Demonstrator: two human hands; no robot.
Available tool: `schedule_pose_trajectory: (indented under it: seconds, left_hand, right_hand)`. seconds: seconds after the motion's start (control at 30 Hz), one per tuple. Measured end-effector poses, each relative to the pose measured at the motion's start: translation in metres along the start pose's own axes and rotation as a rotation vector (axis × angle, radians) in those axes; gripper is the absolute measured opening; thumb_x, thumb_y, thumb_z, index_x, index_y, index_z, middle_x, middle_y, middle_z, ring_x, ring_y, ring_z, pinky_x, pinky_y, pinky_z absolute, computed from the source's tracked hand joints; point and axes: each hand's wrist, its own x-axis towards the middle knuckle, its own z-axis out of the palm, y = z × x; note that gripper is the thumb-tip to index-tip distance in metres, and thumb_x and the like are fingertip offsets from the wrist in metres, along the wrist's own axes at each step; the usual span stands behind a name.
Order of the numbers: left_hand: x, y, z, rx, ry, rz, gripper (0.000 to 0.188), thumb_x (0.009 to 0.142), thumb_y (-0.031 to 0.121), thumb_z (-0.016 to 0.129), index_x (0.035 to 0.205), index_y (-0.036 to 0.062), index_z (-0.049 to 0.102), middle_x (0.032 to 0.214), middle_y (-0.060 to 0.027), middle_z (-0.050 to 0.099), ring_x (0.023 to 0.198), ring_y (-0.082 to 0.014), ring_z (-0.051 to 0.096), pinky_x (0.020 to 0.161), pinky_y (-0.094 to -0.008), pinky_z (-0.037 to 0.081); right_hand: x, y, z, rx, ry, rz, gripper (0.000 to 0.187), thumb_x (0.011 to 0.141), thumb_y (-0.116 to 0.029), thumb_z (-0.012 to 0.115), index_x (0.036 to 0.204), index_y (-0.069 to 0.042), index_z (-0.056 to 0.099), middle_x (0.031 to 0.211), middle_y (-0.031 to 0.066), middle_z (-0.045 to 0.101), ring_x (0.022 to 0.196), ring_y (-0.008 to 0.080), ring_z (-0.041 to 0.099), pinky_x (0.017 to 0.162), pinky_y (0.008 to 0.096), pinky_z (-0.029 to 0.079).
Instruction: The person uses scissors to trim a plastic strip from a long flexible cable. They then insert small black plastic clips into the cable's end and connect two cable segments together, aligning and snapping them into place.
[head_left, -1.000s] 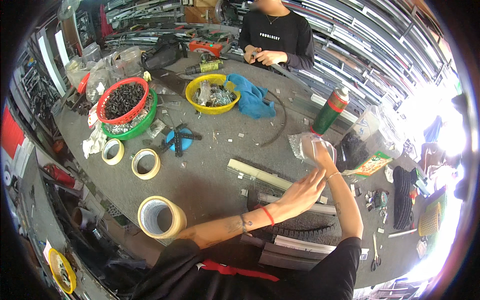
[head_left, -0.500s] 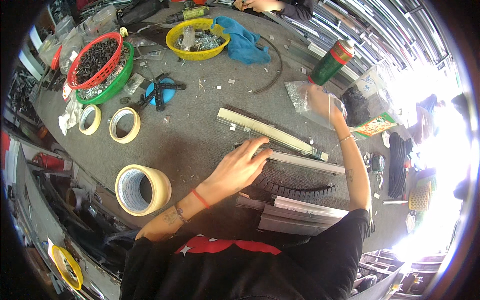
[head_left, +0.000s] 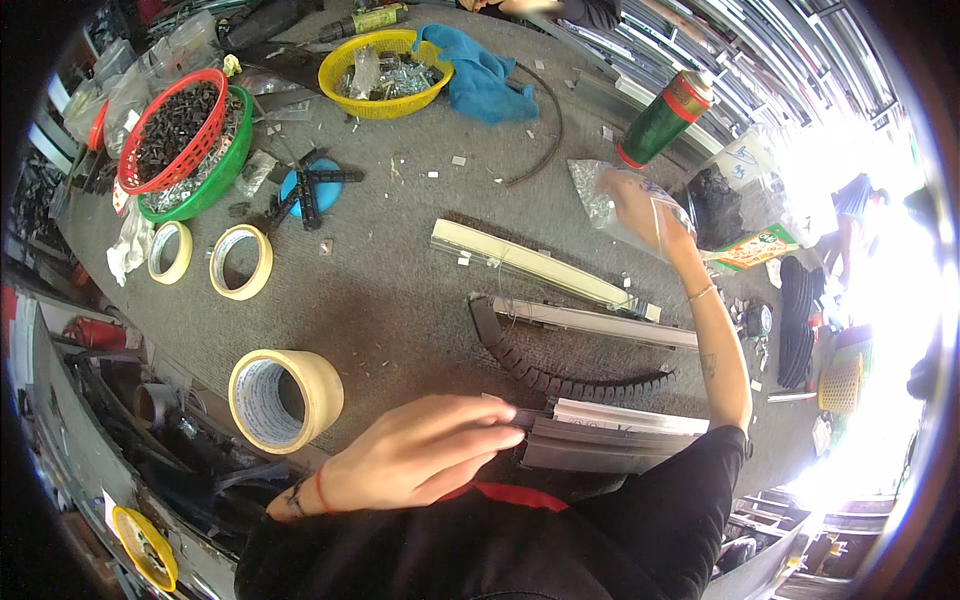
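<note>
My left hand [head_left: 425, 455] lies low at the near table edge, fingers extended onto the end of a stack of grey metal profiles [head_left: 620, 435]. My right hand [head_left: 640, 205] is stretched out to the right and grips a clear plastic bag of small screws [head_left: 600, 195]. Between the hands lie a black ribbed rubber strip [head_left: 560, 375], a grey aluminium rail [head_left: 610, 322] and a cream-coloured profile [head_left: 530, 262] on the grey carpeted table [head_left: 400, 290].
A big roll of masking tape [head_left: 285, 398] sits near my left hand; two smaller rolls [head_left: 240, 262] lie further left. Red and green baskets [head_left: 175, 135], a yellow basket [head_left: 385, 72], a blue cloth [head_left: 485, 80] and a green spray can [head_left: 660, 118] stand at the far side.
My left hand has drawn back from the rubber strip toward me, onto the grey profiles at the near edge. The view has tilted down; my right hand keeps hold of the bag.
</note>
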Motion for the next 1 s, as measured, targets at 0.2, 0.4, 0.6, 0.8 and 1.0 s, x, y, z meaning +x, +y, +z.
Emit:
schedule_pose_trajectory:
  seconds: [0.2,0.4,0.6,0.8,1.0]
  left_hand:
    - [-0.028,0.020,-0.058,0.574,0.402,-0.127,0.023,0.079,0.010,0.058,0.099,0.0017,0.067,0.106,-0.0150,0.061,0.090,-0.0278,0.062,0.078,-0.0367,0.049]
    - [-0.053,0.001,-0.096,1.060,0.418,-0.564,0.035,0.087,0.021,0.058,0.116,0.0027,0.054,0.109,-0.0165,0.058,0.099,-0.0381,0.054,0.090,-0.0421,0.040]
    - [-0.064,-0.013,-0.117,0.540,0.020,-0.768,0.027,0.086,0.018,0.058,0.110,0.0050,0.057,0.101,-0.0156,0.061,0.094,-0.0360,0.057,0.082,-0.0409,0.044]
    - [-0.060,-0.021,-0.118,0.607,-0.052,-0.666,0.020,0.080,0.006,0.059,0.100,0.0040,0.058,0.093,-0.0173,0.063,0.089,-0.0359,0.060,0.073,-0.0410,0.048]
    - [-0.044,-0.053,-0.148,0.875,-0.021,-0.641,0.021,0.081,0.002,0.051,0.101,0.0027,0.057,0.093,-0.0208,0.062,0.091,-0.0386,0.059,0.075,-0.0450,0.047]
  right_hand:
    - [0.005,0.004,0.007,0.272,-0.092,0.037,0.022,0.087,-0.012,0.050,0.102,0.000,0.063,0.099,0.0168,0.064,0.095,0.0314,0.061,0.083,0.0363,0.046]
    - [0.005,-0.002,0.010,0.317,-0.127,0.117,0.022,0.084,-0.014,0.056,0.097,0.001,0.066,0.093,0.0184,0.066,0.088,0.0308,0.063,0.081,0.0362,0.048]
    - [0.011,-0.008,0.014,0.172,-0.142,0.125,0.017,0.080,-0.011,0.058,0.089,0.002,0.065,0.088,0.0204,0.064,0.085,0.0320,0.063,0.076,0.0377,0.048]
    - [0.011,-0.003,0.027,0.176,-0.029,0.045,0.016,0.082,-0.012,0.057,0.084,0.002,0.063,0.083,0.0233,0.061,0.083,0.0360,0.060,0.073,0.0397,0.047]
    - [0.011,-0.004,0.035,0.010,0.056,0.075,0.015,0.081,-0.013,0.058,0.085,0.001,0.063,0.086,0.0224,0.062,0.085,0.0363,0.061,0.075,0.0406,0.047]
